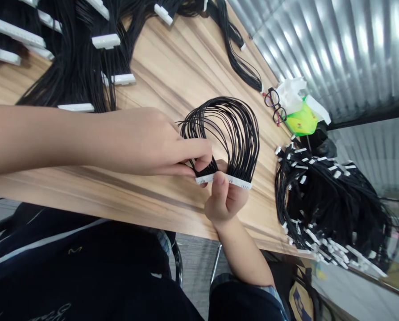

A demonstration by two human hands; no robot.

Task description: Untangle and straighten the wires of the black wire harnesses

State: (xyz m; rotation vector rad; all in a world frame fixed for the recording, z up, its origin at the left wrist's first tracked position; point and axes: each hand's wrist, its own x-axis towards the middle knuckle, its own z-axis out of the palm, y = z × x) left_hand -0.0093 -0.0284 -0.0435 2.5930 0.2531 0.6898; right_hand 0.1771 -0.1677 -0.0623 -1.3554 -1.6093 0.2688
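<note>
A looped black wire harness [249,133] stands above the wooden table, its many thin wires running down into a long white connector [241,182]. My right hand [226,200] is closed on the middle of this connector, thumb across its near face and fingers behind. From the left reaches my left hand [162,145], back upward, with its bent index finger and its thumb closed on the wires at the connector's left end. Its other fingers are mostly hidden, so I cannot tell how many wires are between them.
The wooden table [172,76] bears piled black harnesses [82,58] with white connectors at upper left. Another large harness pile [333,200] lies at right. Glasses [276,107] and a green-and-white packet [301,118] lie near the corrugated metal wall [347,40].
</note>
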